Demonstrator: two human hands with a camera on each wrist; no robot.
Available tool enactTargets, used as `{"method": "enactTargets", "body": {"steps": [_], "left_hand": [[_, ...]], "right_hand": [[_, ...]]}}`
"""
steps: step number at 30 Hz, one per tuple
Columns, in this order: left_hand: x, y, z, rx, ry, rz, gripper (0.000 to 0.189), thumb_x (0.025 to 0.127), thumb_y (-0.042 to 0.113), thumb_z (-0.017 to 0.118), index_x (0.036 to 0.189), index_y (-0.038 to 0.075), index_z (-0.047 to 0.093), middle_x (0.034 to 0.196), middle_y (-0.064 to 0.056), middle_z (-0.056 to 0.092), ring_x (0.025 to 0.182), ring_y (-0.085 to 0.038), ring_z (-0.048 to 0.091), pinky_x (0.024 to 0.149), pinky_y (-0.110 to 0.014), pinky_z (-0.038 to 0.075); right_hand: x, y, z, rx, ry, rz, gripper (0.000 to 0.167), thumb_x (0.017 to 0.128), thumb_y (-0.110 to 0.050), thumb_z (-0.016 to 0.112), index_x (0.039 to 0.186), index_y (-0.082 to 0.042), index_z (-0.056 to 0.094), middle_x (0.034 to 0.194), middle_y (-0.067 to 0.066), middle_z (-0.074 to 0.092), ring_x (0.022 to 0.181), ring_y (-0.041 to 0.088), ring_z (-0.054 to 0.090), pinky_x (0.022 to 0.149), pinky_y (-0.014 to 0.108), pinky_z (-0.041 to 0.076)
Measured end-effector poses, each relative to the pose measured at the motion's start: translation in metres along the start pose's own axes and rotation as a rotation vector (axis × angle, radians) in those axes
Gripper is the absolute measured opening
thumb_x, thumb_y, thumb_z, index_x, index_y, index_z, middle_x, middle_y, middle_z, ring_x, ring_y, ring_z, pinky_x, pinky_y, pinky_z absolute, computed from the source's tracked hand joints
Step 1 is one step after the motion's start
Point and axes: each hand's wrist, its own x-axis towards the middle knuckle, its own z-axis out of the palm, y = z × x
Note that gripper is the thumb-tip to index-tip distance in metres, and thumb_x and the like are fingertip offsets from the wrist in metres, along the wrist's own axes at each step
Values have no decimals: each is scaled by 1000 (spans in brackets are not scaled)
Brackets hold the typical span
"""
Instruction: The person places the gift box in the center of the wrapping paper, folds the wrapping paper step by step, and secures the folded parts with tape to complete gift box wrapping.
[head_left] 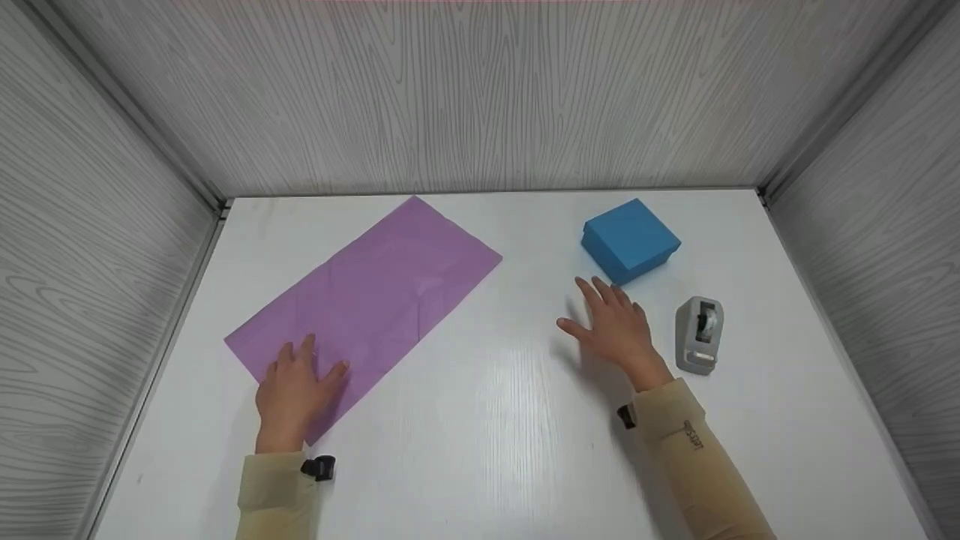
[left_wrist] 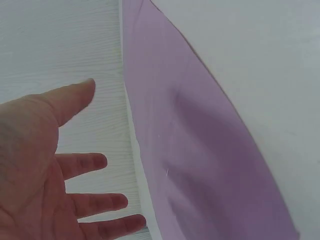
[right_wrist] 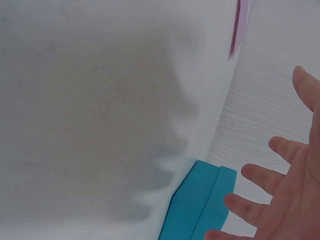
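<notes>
A rectangular purple sheet of paper (head_left: 375, 285) lies slantwise on the left half of the table, faintly creased. Over its near corner is my left hand (head_left: 294, 390), fingers spread; in the left wrist view the hand (left_wrist: 35, 165) hovers above the sheet (left_wrist: 165, 125), casting a shadow on it. My right hand (head_left: 616, 330) is held over the table with fingers spread, holding nothing. Just beyond its fingertips sits a blue lidded box (head_left: 630, 236). The right wrist view shows that box (right_wrist: 200, 205) near the fingers of the right hand (right_wrist: 290, 195).
A grey tape dispenser (head_left: 699, 335) with a roll in it stands to the right of my right hand. The white tabletop (head_left: 495, 442) is bounded by a wood-grain back panel (head_left: 487, 97) and side panels at left and right.
</notes>
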Motion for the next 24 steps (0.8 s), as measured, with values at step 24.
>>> {"method": "enactTargets", "body": {"steps": [24], "left_hand": [[-1, 6, 23, 42, -71, 3, 81, 84, 37, 72, 143, -7, 39, 134, -37, 40, 122, -55, 37, 96, -68, 35]], "right_hand": [[46, -25, 28, 223, -39, 94, 65, 97, -38, 60, 150, -8, 38, 148, 19, 41, 135, 37, 38, 108, 53, 32]]}}
